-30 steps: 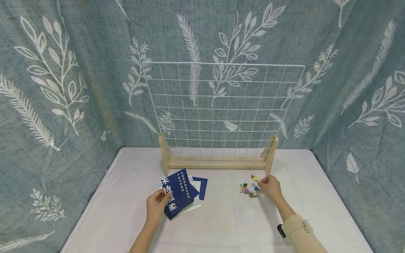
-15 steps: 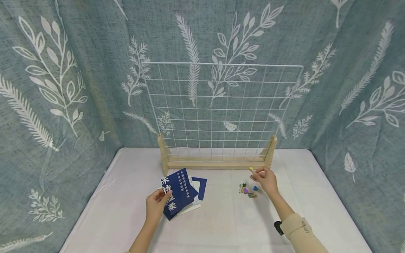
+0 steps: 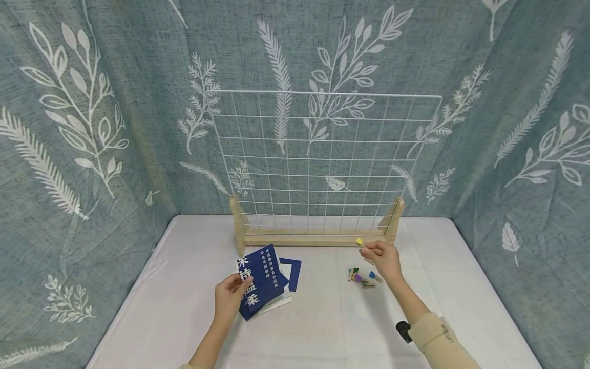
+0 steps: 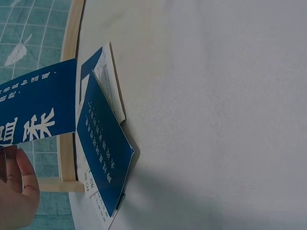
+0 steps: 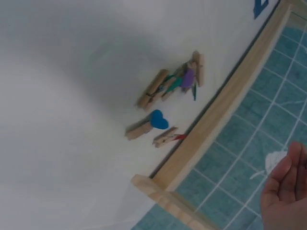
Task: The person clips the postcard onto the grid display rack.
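In the head view, the left hand [image 3: 229,297] pinches a blue card [image 3: 265,272] between thumb and fingers, white writing showing. The card is in front of a pile of cards [image 3: 295,277] on the left of the white worktop [image 3: 322,333]. On the right, the right hand [image 3: 386,261] pinches a yellow clip [image 3: 359,241] in front of the wooden base [image 3: 313,240]; loose clips [image 3: 358,278] lie nearer. The base holds a white grid [image 3: 322,94] at the far side.

In the left wrist view, fingers sit at the card's edge, and the card is raised and tilted beside the pile.

In the right wrist view, the fingers are bunched together; their grip is partly cut off. A blue heart clip [image 5: 159,120] lies near a red-tipped clip [image 5: 167,137], which is close to the base.
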Demonstrator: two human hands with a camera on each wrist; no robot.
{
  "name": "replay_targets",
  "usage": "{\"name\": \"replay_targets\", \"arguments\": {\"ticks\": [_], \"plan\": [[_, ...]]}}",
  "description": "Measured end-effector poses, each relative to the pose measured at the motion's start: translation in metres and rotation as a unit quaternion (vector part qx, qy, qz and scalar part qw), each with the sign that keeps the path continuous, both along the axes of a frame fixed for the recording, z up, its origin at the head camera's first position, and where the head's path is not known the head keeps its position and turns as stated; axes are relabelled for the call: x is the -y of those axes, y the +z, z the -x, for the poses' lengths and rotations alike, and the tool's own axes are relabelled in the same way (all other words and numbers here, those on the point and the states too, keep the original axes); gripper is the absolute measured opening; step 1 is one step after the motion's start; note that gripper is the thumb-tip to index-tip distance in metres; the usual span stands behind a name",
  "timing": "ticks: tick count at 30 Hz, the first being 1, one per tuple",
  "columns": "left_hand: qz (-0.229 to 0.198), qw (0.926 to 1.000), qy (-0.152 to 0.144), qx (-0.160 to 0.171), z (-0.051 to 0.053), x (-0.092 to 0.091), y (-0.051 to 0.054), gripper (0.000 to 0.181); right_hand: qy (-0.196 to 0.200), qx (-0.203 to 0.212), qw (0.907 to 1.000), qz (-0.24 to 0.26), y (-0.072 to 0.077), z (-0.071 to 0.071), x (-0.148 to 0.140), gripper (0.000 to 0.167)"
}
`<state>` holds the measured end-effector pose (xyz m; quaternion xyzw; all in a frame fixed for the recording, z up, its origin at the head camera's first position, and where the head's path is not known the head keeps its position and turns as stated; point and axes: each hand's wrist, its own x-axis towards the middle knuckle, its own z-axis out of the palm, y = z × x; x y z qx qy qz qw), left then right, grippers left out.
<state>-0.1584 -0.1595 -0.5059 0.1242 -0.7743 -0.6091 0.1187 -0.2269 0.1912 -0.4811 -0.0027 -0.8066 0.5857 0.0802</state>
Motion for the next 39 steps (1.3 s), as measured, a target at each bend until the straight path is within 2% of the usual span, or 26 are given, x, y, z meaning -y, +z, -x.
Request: {"name": "replay_targets", "arguments": {"ticks": [4, 12, 16, 21, 28, 35, 39], "plan": [[0.004, 1.0000, -0.006, 0.000, 0.002, 0.000, 0.002, 0.022, 0.012, -0.008, 0.9997, 0.021, 0.006, -0.003, 0.005, 0.018], [0.013, 0.9997, -0.013, -0.016, 0.009, -0.001, 0.008, 0.021, 0.028, 0.005, 0.9969, 0.074, 0.020, -0.007, 0.016, 0.019], [0.005, 0.9998, -0.015, -0.016, 0.014, -0.004, 0.012, 0.021, 0.034, 0.009, 0.9955, 0.088, 0.029, -0.009, 0.018, 0.017], [-0.005, 0.9997, -0.020, -0.012, 0.019, -0.006, 0.013, 0.020, 0.041, 0.009, 0.9939, 0.102, 0.037, -0.014, 0.018, 0.015], [0.011, 0.9998, -0.012, -0.009, 0.014, -0.003, 0.013, 0.021, 0.052, 0.041, 0.9903, 0.122, 0.041, -0.022, 0.022, 0.005], [-0.003, 0.9997, -0.015, -0.022, 0.013, -0.002, 0.019, 0.020, 0.057, 0.055, 0.9882, 0.131, 0.041, -0.026, 0.026, 0.008], [0.004, 0.9998, -0.017, -0.013, 0.012, -0.002, 0.020, 0.022, 0.068, 0.064, 0.9861, 0.137, 0.041, -0.028, 0.027, 0.012]]}}
